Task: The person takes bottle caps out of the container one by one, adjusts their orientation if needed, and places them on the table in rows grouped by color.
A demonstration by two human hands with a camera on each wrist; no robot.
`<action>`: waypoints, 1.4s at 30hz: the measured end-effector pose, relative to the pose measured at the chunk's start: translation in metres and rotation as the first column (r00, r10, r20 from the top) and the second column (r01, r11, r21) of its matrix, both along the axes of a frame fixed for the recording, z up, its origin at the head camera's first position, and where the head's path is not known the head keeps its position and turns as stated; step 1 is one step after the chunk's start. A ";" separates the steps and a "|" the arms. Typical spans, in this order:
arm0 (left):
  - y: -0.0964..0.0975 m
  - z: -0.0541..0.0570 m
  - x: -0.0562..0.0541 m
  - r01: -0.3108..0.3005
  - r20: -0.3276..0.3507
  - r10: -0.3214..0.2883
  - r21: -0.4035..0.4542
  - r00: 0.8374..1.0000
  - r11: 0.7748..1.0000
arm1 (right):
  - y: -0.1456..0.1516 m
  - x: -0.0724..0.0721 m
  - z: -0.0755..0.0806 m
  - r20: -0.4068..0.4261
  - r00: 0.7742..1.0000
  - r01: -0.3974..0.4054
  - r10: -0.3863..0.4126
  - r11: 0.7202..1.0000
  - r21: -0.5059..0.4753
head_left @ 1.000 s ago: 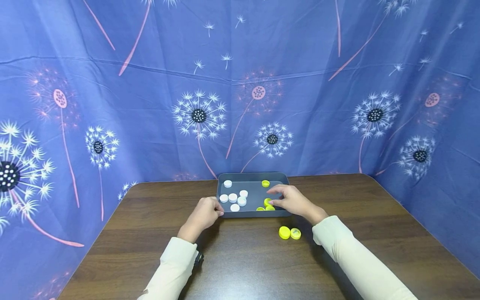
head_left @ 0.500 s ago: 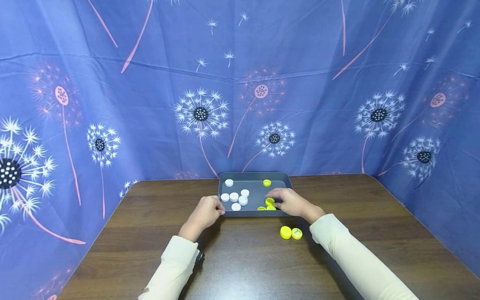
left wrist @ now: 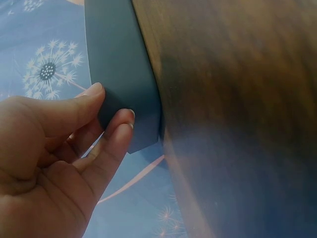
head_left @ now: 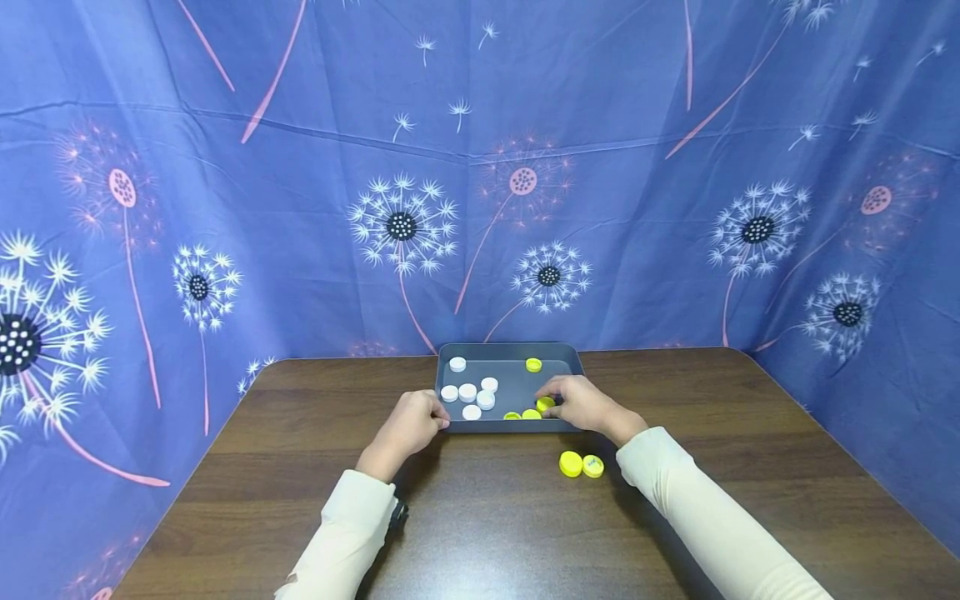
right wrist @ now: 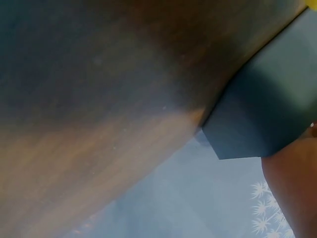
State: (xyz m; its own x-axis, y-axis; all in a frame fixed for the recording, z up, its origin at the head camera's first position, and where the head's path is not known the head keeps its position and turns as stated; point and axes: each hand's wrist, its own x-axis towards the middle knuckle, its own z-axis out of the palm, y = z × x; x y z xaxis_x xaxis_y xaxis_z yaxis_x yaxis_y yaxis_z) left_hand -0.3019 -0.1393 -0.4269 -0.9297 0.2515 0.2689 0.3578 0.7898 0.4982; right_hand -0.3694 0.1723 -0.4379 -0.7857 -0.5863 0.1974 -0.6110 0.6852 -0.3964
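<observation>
A dark grey tray (head_left: pixel 510 427) stands at the back of the table. My left hand (head_left: pixel 408 423) holds its near left corner; in the left wrist view, the thumb lies at the tray's rim and the fingertips touch the outer wall (left wrist: pixel 121 64). My right hand (head_left: pixel 592 406) reaches over the tray's right side, with a yellow bottle cap (head_left: pixel 545 404) between thumb and fingers. Two more yellow caps (head_left: pixel 531 414) lie just left of it along the front wall. In the right wrist view only a part of the hand (right wrist: pixel 292 183) shows, its fingers hidden behind the tray.
Several white caps (head_left: pixel 467 392) lie in the tray's left half. One yellow cap (head_left: pixel 533 365) sits near its back wall. Two yellow caps (head_left: pixel 571 464) lie on the wooden table (head_left: pixel 480 517) in front of the tray. A patterned blue cloth (head_left: pixel 465 250) hangs behind.
My right hand has come down into the tray and closed on a yellow cap, which has shifted slightly right. The two caps along the front wall have slid left. My left hand keeps its hold.
</observation>
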 end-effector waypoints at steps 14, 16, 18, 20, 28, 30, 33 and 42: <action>0.000 -0.001 0.000 -0.012 0.020 0.012 0.002 1.000 1.000 | -0.001 0.002 0.000 0.006 0.999 0.053 -0.053 0.999 -0.004; 0.001 0.000 0.000 -0.013 0.021 0.013 0.001 1.000 1.000 | -0.001 0.002 0.000 0.007 0.998 0.055 -0.055 0.998 -0.001; 0.001 0.000 0.001 -0.011 0.016 0.011 -0.002 1.000 1.000 | -0.002 0.002 0.000 0.014 0.998 0.060 -0.060 0.998 -0.004; 0.001 0.001 0.001 -0.010 0.012 0.010 -0.005 1.000 1.000 | -0.002 0.003 0.001 0.022 0.998 0.066 -0.066 0.998 -0.010; 0.001 0.000 0.001 -0.017 0.019 0.017 -0.003 1.000 1.000 | -0.002 0.003 0.001 0.031 0.997 0.065 -0.065 0.998 -0.014; 0.001 0.000 0.001 -0.017 0.021 0.017 -0.005 1.000 1.000 | -0.002 0.002 0.001 0.027 0.998 0.062 -0.061 0.998 -0.013; 0.001 0.001 0.002 -0.019 0.032 0.019 -0.006 0.999 1.000 | -0.002 0.001 0.000 0.029 0.998 0.054 -0.054 0.998 -0.010; 0.001 0.000 0.001 -0.014 0.013 0.014 -0.012 1.000 1.000 | 0.001 0.004 0.003 0.022 1.000 -0.007 0.006 1.000 0.029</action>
